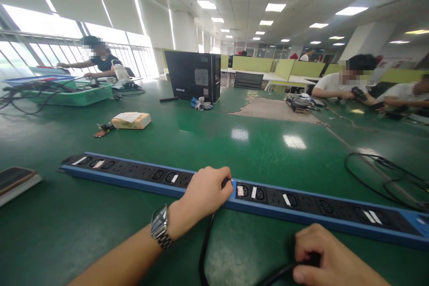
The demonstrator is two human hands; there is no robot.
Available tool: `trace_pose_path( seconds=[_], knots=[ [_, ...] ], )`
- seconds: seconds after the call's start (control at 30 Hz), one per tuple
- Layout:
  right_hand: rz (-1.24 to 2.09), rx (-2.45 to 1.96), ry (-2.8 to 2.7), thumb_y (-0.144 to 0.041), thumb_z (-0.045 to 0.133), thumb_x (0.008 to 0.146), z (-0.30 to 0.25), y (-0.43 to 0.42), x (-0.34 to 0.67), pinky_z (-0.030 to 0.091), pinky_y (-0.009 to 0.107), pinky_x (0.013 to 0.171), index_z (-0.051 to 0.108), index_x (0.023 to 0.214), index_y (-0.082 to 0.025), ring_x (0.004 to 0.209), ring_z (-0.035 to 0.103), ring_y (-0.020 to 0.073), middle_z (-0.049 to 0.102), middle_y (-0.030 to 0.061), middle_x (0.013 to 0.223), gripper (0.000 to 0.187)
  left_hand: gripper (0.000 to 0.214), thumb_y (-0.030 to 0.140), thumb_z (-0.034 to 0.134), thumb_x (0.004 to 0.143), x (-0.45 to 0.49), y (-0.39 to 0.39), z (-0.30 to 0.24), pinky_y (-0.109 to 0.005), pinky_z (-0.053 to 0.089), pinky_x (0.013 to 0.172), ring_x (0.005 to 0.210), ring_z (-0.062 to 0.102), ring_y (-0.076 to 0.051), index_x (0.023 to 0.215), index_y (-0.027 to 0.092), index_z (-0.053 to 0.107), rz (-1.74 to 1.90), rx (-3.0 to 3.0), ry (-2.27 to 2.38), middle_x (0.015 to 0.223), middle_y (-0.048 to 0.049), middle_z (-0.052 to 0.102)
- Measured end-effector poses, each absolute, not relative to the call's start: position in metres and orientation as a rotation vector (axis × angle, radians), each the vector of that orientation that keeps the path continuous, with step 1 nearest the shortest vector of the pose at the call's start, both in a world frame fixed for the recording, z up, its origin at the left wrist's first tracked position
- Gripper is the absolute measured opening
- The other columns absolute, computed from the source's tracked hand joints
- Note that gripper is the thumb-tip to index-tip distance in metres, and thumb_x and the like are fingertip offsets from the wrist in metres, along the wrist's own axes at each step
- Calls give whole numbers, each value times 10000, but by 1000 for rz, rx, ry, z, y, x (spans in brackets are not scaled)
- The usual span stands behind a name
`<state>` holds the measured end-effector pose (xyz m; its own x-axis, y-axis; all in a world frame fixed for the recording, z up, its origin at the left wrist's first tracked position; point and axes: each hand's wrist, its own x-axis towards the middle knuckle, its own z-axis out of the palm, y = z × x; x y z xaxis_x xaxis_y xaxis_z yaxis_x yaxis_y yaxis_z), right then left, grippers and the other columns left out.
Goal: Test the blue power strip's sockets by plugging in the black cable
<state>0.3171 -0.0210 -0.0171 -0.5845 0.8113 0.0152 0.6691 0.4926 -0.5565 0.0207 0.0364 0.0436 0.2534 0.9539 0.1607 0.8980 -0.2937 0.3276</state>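
A long blue power strip point(275, 216) with black sockets and small white stickers lies across the green table. Over its middle, my left hand point(209, 190), with a metal-band watch on the wrist, is closed with thumb and fingers pinched together. A black power cord point(205, 246) comes out from beneath this hand, which hides its end and the sockets there. The cord loops down past the bottom of the view and up to my right hand point(321, 254). In front of the strip's right half, that hand is closed around the cord; its fingers partly cover the dark end.
A phone-like dark slab point(18, 183) lies at left. Beyond the strip are a tissue pack point(132, 120), a black computer case point(192, 76), gloves point(201, 103) and a green basket point(83, 94) with cables. Black cable coils point(385, 161) lie at right. Other people sit across the table.
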Motion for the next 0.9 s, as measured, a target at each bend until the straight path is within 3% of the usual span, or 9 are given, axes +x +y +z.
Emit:
trace_pose_path(
  seconds=[0.5, 0.9],
  knots=[
    [709, -1225, -2472, -494, 653, 781, -14, -23, 302, 374, 212, 547, 634, 615, -209, 589, 552, 116, 619, -13, 619, 330, 208, 285, 453, 836, 49, 35, 41, -326, 455, 636, 743, 663, -262, 914, 202, 627, 133, 2441, 1971, 765, -106, 678],
    [579, -1357, -2567, -515, 609, 818, -27, -30, 304, 367, 232, 598, 582, 635, -194, 624, 566, 125, 615, -12, 643, 371, 193, 288, 481, 817, 44, 37, 46, -316, 446, 629, 744, 665, -251, 832, 197, 650, 227, 2427, 1937, 757, -94, 689]
  ],
)
